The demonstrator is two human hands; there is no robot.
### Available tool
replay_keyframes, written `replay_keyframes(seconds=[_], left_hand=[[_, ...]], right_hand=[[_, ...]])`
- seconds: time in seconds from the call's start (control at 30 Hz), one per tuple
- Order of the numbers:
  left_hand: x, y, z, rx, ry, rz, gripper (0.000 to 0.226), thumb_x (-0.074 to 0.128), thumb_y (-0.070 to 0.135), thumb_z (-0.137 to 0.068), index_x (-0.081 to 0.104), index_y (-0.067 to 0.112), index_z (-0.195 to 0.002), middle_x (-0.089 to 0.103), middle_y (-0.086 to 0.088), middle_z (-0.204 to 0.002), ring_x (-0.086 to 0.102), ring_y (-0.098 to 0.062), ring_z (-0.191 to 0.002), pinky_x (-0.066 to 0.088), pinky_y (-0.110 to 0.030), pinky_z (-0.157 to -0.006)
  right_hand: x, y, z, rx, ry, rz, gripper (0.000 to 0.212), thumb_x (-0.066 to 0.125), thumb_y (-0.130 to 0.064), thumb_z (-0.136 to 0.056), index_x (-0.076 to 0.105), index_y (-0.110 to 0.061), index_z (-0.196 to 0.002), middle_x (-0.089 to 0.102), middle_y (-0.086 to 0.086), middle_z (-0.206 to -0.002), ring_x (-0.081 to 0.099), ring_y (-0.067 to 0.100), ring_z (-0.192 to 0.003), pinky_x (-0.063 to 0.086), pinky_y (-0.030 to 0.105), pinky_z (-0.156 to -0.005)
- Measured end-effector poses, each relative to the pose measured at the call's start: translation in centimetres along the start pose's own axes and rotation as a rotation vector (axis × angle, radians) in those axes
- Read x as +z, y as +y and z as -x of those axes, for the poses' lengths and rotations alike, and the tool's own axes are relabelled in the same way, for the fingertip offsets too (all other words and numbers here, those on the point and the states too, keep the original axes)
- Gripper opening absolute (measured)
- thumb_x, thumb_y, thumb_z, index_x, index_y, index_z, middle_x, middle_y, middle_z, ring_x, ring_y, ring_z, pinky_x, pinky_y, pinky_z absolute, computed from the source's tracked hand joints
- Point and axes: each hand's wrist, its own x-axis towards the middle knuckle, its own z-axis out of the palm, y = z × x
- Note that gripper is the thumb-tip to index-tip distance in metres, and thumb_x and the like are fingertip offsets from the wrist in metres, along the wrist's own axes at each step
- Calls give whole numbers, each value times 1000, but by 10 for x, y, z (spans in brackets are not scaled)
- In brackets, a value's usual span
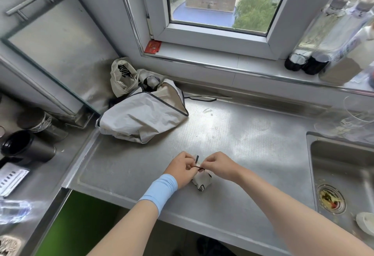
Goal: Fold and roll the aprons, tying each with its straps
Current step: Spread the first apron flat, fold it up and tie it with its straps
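A small rolled apron bundle [202,183], white with black trim, lies on the steel counter [242,144] near its front edge. My left hand [182,169] and my right hand [217,165] meet just above it, and each pinches an end of the dark strap [197,159] over the roll. One short strap end sticks up between the hands. A loose pile of crumpled aprons [141,118] lies at the back left of the counter, with a beige one bunched behind it [121,79].
A sink [344,166] with a food-filled drain opens at the right. Bottles [309,61] stand on the window sill. Dark cups [26,148] and a strainer sit on the left counter. A thin strap [202,99] trails from the pile along the back edge.
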Motion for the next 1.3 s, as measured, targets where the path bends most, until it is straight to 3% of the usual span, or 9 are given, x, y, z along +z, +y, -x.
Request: replay_keyframes(seconds=[0.27, 0.4, 0.5, 0.63, 0.77, 0.97, 1.07, 1.2, 1.3], left_hand=[[-11, 2, 9, -59, 124, -8, 6, 68, 24, -75, 72, 20, -73, 62, 14, -88, 59, -1, -69, 41, -5, -66], [-16, 0, 23, -136, -73, -159, 13, 60, 27, -75, 70, 21, -77, 61, 9, -78, 60, -12, -74, 48, -21, -70], [-21, -3, 35, -157, -175, -63, 28, 54, 16, -77, 70, 28, -96, 63, 11, -82, 58, -10, -75, 46, -17, -73], [-25, -1, 45, -135, 3, 108, 36, 69, 23, -75, 57, 35, -107, 62, 10, -101, 55, -5, -73, 46, -15, -73], [-19, 3, 48, -99, 25, 94, 25, 73, 36, -73, 61, 34, -95, 64, 15, -93, 60, -7, -81, 50, -18, -77], [-22, 8, 49, -4, 163, -362, 18, 51, 42, -94, 61, 39, -109, 70, 6, -95, 65, -19, -90, 48, -27, -76], [-30, 11, 42, 85, 84, -604, 25, 41, 30, -99, 60, 34, -115, 66, -5, -99, 62, -28, -92, 48, -32, -76], [-35, 16, 29, 137, 40, -772, 29, 39, 8, -96, 53, 17, -119, 57, -8, -113, 52, -28, -111, 44, -38, -84], [-37, 17, 24, 71, -7, -795, 33, 38, 3, -95, 53, 11, -124, 52, -9, -122, 47, -27, -118, 41, -36, -92]], right_hand=[[3, -1, 0, -18, -47, -75, 14, 72, -25, -87, 79, -22, -75, 58, -6, -67, 45, 9, -66, 34, 22, -61], [11, -5, 1, 5, -61, -25, 15, 68, -24, -84, 78, -17, -75, 54, -2, -64, 42, 14, -64, 31, 27, -57], [17, -11, 1, 47, -43, -27, 19, 66, -19, -85, 73, -19, -68, 49, -12, -50, 40, 8, -51, 30, 23, -52], [24, -17, 6, 83, -79, -41, 19, 64, -14, -87, 67, -16, -69, 45, -15, -42, 38, 1, -39, 29, 16, -42], [29, -19, 7, 94, -109, -107, 20, 64, -21, -84, 59, -14, -66, 40, 1, -57, 33, 12, -46, 22, 22, -44], [31, -25, 8, 113, -18, -132, 22, 74, -25, -82, 64, -7, -76, 30, -1, -50, 24, 13, -42, 18, 25, -44], [30, -25, 8, 175, -55, -199, 34, 74, -28, -83, 68, 5, -85, 24, 0, -56, 19, 15, -46, 12, 26, -48], [27, -28, 9, 180, -37, -233, 30, 70, -28, -89, 75, 1, -94, 26, -1, -56, 21, 13, -44, 14, 23, -46], [23, -27, 10, 144, 9, -189, 19, 67, -22, -90, 74, -7, -81, 33, -8, -47, 25, 11, -40, 18, 21, -43]])
